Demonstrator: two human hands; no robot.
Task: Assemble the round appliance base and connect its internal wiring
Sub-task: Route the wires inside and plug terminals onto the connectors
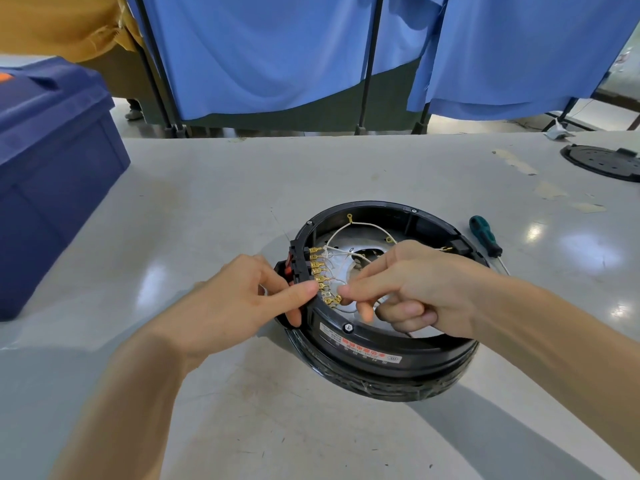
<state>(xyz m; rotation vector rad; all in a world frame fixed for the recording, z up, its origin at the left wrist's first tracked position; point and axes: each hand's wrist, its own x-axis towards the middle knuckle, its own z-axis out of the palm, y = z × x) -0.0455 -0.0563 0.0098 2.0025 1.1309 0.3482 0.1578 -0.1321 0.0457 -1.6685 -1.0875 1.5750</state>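
A round black appliance base lies open side up on the grey table, a silver plate and thin white wires inside. A row of brass terminals lines its left inner wall beside a black switch block with red buttons. My left hand grips the base's left rim at the switch block, thumb pointing at the terminals. My right hand reaches inside the base and pinches a wire end with a brass connector by the lowest terminals.
A green-handled screwdriver lies just right of the base. A black round cover plate sits at the far right. A dark blue plastic crate stands at the left. Blue curtains on black stands hang behind the table.
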